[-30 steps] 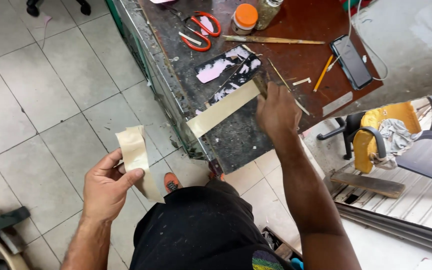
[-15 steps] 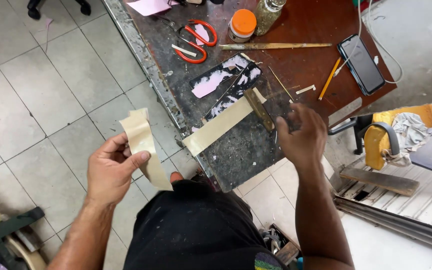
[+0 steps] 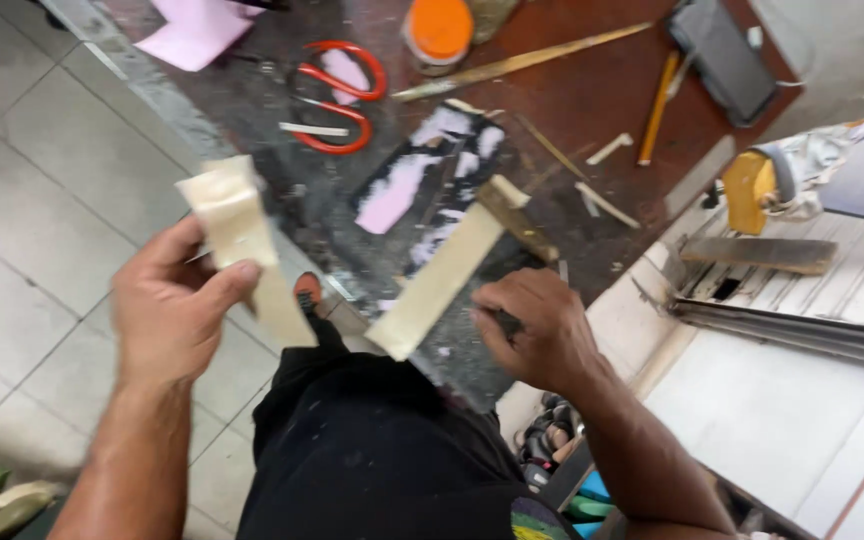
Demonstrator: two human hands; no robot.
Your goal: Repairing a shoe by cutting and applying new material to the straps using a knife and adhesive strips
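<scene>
Cream strip [image 3: 242, 240] pinched in left grip [image 3: 167, 315]; right grip [image 3: 537, 330] closed beside wooden plank [image 3: 442, 275].

Pale square tiles cover the floor [image 3: 32, 200] on the left, with dark grout lines between them. A dark, stained tabletop [image 3: 572, 100] runs diagonally across the far middle, reddish brown toward the right, with a metal edge on its left side. To the right, a chair [image 3: 852, 180] with a yellow arm stands near light corrugated sheeting [image 3: 832, 320]. Daylight falls evenly.
</scene>
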